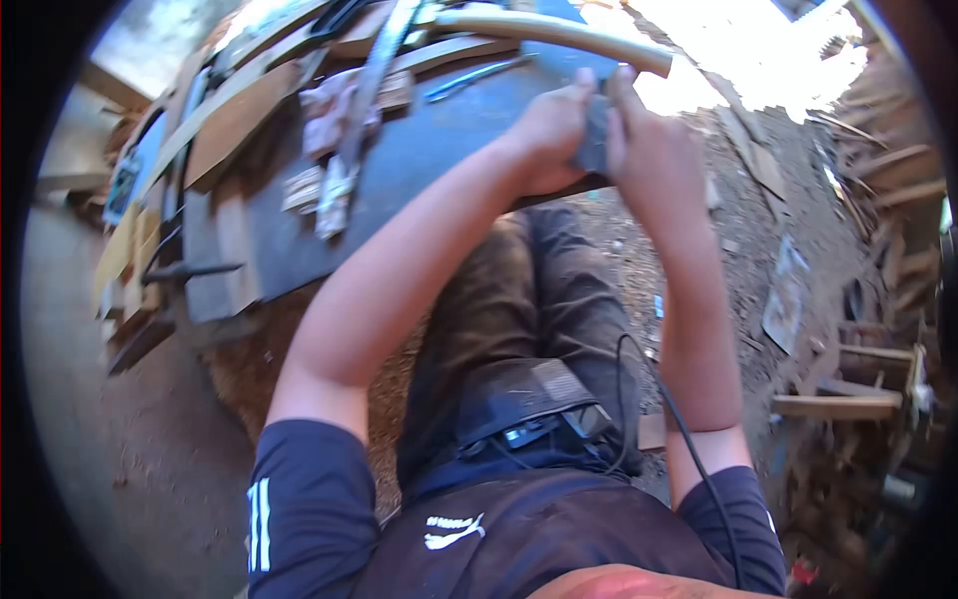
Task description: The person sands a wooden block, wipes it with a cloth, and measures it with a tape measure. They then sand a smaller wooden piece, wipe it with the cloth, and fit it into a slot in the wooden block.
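Note:
At the right edge of the worktable point(419, 150), my left hand point(552, 130) and my right hand point(654, 145) are side by side, thumbs pointing away from me. Between them shows a small dark grey flat piece point(595, 138), with the fingers of both hands curled against it; I cannot tell what kind of thing it is. Just beyond my hands lies a curved, smooth wooden piece point(559, 28). A blue pen-like stick point(474, 80) rests on the tabletop left of them.
A long metal strip point(374, 85) crosses the table's left part, near a crumpled pinkish cloth point(329, 110) and a brown wooden board point(239, 125). A clamp-like bar point(195, 271) juts from the left edge. Wood scraps point(838, 404) are piled at right. A cable point(689, 439) hangs by my right arm.

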Motion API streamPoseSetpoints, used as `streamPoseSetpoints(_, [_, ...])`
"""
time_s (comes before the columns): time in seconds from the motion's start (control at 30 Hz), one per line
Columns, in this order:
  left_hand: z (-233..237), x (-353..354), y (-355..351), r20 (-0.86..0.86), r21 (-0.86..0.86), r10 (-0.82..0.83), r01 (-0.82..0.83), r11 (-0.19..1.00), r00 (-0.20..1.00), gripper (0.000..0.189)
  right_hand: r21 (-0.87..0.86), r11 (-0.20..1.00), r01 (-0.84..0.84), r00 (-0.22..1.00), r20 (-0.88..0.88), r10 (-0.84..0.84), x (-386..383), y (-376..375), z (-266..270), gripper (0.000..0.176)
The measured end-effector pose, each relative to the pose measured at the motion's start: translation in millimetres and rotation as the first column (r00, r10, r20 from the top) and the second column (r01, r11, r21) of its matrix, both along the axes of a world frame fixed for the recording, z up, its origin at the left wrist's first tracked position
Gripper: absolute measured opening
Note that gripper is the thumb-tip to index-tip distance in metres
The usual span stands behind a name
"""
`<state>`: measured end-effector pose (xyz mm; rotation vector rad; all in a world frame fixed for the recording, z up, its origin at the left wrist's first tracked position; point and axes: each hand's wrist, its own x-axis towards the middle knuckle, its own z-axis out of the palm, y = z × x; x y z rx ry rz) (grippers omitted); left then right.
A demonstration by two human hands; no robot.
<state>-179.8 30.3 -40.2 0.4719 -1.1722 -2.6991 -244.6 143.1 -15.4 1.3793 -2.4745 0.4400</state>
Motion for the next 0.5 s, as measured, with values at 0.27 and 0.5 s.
streamPoseSetpoints(0.27, [12.4, 9.7, 2.8, 0.045, -0.066, 0.047, -0.044, 0.997, 0.998, 0.051, -0.097, 0.991, -0.096, 0.995, 0.011, 0.098, 6.2, 18.0, -3.8, 0.042])
streamPoseSetpoints(0.5, [-0.1, 7.4, -2.0, -0.035, -0.03, 0.049, -0.05, 0.998, 0.998, 0.051, -0.03, 0.999, 0.037, 0.994, 0.103, -0.034, 13.2, 6.4, 6.7, 0.042])
